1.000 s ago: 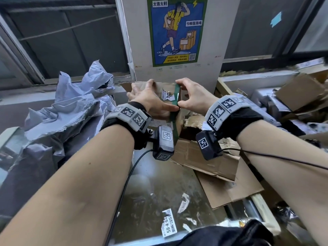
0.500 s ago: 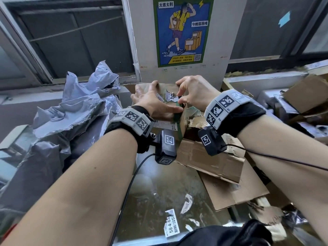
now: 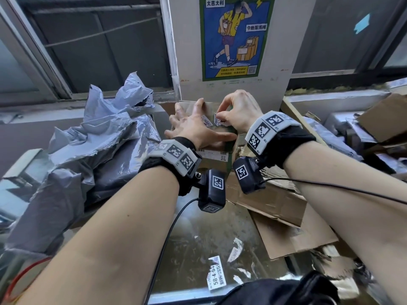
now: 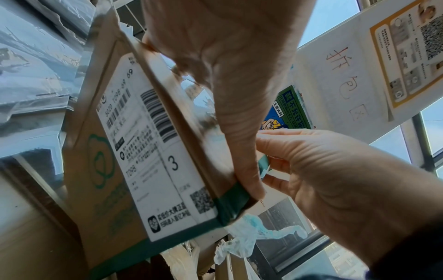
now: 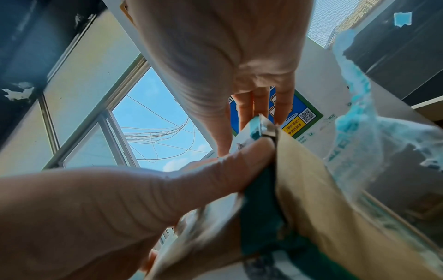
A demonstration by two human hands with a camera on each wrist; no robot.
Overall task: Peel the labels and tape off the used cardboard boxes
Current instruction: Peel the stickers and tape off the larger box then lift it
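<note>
At the far left a heap of grey plastic bags lay crumpled against the window ledge, spilling toward the near edge of the counter. A torn label scrap and smaller paper bits were stuck to the counter's shiny top. In the middle, at the far side of the counter and in front of a white pillar with a blue poster, stood the cardboard box being worked on. The left hand lay spread on its top face, fingers straight and splayed, thumb stretched along the right edge, pressing the box down rather than gripping it. The left wrist view showed a big white shipping label still stuck on the box's near side, with green tape wrapped over the corner beside it. Just right of the left hand, the right hand pinched a small sticker between thumb and forefinger on the box top (its edge seemed lifted, though the blur left that uncertain). Right of the box lay flattened cardboard, and farther right a pile of more boxes and bags.
</note>
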